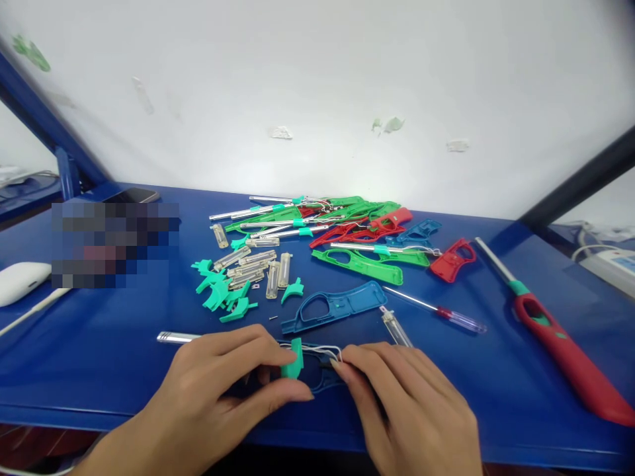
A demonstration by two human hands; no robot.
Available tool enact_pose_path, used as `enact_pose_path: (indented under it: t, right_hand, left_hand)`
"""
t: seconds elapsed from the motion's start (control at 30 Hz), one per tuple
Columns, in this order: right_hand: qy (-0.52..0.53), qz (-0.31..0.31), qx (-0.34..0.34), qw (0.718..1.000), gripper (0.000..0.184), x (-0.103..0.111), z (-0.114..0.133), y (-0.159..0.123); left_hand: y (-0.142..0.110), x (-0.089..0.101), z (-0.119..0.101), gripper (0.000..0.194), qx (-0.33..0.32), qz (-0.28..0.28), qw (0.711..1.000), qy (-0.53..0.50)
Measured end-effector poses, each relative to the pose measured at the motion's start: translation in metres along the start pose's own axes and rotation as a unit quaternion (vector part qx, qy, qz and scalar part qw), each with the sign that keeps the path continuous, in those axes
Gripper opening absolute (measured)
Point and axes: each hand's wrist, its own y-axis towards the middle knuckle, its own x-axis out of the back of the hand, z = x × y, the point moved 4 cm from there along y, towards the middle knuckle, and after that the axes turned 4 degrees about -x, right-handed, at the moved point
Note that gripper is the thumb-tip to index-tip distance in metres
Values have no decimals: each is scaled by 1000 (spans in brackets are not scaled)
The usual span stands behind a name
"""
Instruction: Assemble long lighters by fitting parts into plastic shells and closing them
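Observation:
My left hand [218, 390] pinches a blue lighter half-shell [317, 373] near the front edge of the blue table [99, 357], fingers closed around its teal collar [294, 360]. A silver metal tube [174, 338] sticks out to the left from under that hand. My right hand [407, 403] presses its fingertips on the same shell's right part, where thin white wires [322, 349] loop. A clear fuel tank [395, 326] lies just beyond my right hand. Another empty blue half-shell [333, 307] rests right behind both hands.
A heap of green, red and blue shells with metal tubes [347, 228] fills the table's middle. Teal triggers [221, 294] and clear tanks [258, 264] lie left of it. A screwdriver [436, 311] and a finished red lighter [555, 337] lie right. A white mouse-like object [20, 281] sits far left.

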Motion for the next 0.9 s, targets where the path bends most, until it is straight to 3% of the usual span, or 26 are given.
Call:
enact_pose_path:
  t: [0.17,0.27,0.37,0.5,0.8,0.9]
  right_hand:
    - [9,0,-10,1000,25,-3,1,-4]
    - [13,-13,-33,999,25,-4,0,-5]
    - [9,4,-14,1000,25,-2,1,-3]
    - [2,8,-6,1000,29,1,-1,2]
    - [3,14,-8,1000,27,0,-1,0]
    - [8,17,-9,1000,27,-1,-1,1]
  left_hand:
    - [-1,1,-4,31,-38,-12,999,35]
    - [-2,0,-7,28,-57,10,998,27]
    - [-3,0,-8,30,-69,35,997,11]
    - [-7,0,-2,24,-44,78,996,-28]
    - [-16,7,2,30,11,18,998,-52]
    - [-12,4,3,17,10,34,997,-63]
